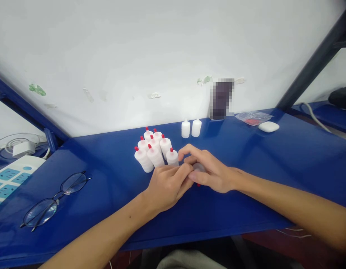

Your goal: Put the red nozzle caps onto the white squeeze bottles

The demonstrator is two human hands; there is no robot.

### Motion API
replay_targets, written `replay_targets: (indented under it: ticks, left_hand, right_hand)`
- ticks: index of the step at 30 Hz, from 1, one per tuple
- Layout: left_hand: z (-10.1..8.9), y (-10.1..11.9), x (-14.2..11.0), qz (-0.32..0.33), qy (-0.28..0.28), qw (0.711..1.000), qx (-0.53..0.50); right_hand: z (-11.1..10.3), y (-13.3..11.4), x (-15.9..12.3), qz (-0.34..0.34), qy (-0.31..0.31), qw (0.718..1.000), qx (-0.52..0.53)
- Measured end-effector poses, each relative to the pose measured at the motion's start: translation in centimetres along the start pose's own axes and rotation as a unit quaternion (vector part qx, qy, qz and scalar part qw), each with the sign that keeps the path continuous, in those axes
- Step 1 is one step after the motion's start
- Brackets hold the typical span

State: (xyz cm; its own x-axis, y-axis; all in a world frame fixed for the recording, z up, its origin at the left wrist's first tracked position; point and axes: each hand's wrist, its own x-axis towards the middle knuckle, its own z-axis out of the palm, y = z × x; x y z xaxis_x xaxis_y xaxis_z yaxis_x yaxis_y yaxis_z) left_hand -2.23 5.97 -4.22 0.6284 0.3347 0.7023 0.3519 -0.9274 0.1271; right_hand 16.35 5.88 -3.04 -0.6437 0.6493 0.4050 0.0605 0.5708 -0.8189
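Observation:
Above the front half of the blue table, my hands meet. My right hand point(210, 170) curls closed around a small white bottle point(200, 167), mostly hidden by the fingers. A bit of red shows just under that hand; whether it is the bottle's cap I cannot tell. My left hand point(170, 183) is closed, its fingertips pressed against the right hand's fingers; what they pinch, if anything, is hidden. Just beyond the left hand stands a cluster of several white bottles with red caps point(153, 149). Two white bottles without red caps point(185, 129) stand further back, near the wall.
Eyeglasses point(58, 198) lie at the left on the blue table point(111, 194), near a power strip point(13, 177). At the back right are a blurred-out phone-like object point(221, 100), a clear plastic bag with red pieces point(253, 118) and a white rounded case point(268, 127).

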Motion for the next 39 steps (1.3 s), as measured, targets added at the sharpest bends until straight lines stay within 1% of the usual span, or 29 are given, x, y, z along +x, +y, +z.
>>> replay_targets:
  ticks: [5, 9, 13, 15, 17, 19, 21, 23, 25, 28, 31, 34, 37, 39]
  left_hand:
    - [-0.2, 0.1, 0.2, 0.017, -0.014, 0.999, 0.029]
    - [-0.1, 0.1, 0.1, -0.002, -0.025, 0.999, 0.033]
    - [0.1, 0.0, 0.1, -0.021, -0.04, 0.998, 0.037]
    - [0.1, 0.0, 0.0, -0.033, -0.045, 0.998, 0.041]
    - [0.2, 0.1, 0.0, -0.037, -0.055, 0.996, 0.051]
    - [0.3, 0.2, -0.1, -0.02, -0.086, 0.994, 0.063]
    - [0.4, 0.3, -0.2, 0.011, -0.132, 0.989, 0.072]
    - [0.6, 0.4, -0.3, 0.032, -0.175, 0.981, 0.081]
    - [0.8, 0.4, -0.3, 0.037, -0.206, 0.974, 0.089]
    - [0.9, 0.5, -0.3, 0.033, -0.237, 0.966, 0.093]
    - [0.9, 0.5, -0.2, 0.03, -0.251, 0.963, 0.092]
    - [0.9, 0.5, -0.1, 0.027, -0.264, 0.96, 0.088]
    - [0.9, 0.6, -0.1, 0.016, -0.275, 0.958, 0.084]
    - [1.0, 0.6, -0.1, 0.013, -0.27, 0.96, 0.078]
  right_hand:
    - [-0.2, 0.1, 0.0, 0.013, -0.011, 1.0, 0.012]
    - [0.1, 0.0, -0.1, 0.019, 0.021, 0.999, -0.031]
    - [0.2, 0.3, -0.2, 0.003, 0.047, 0.996, -0.073]
    - [0.0, 0.7, -0.1, -0.014, 0.082, 0.994, -0.07]
    - [-0.2, 1.1, 0.0, -0.019, 0.147, 0.988, -0.053]
    - [-0.5, 1.5, 0.2, -0.002, 0.209, 0.977, -0.039]
    - [-0.7, 1.5, 0.6, 0.018, 0.239, 0.97, -0.05]
    - [-0.7, 1.5, 1.0, 0.018, 0.236, 0.968, -0.088]
    - [-0.6, 1.3, 1.4, -0.013, 0.232, 0.962, -0.144]
    - [-0.3, 0.9, 2.1, -0.067, 0.27, 0.938, -0.209]
    - [0.1, 0.5, 2.6, -0.097, 0.298, 0.926, -0.209]
    - [0.5, 0.3, 3.0, -0.109, 0.292, 0.927, -0.207]
    - [0.8, 0.5, 3.1, -0.098, 0.279, 0.931, -0.214]
    - [0.9, 0.8, 3.1, -0.081, 0.269, 0.934, -0.219]
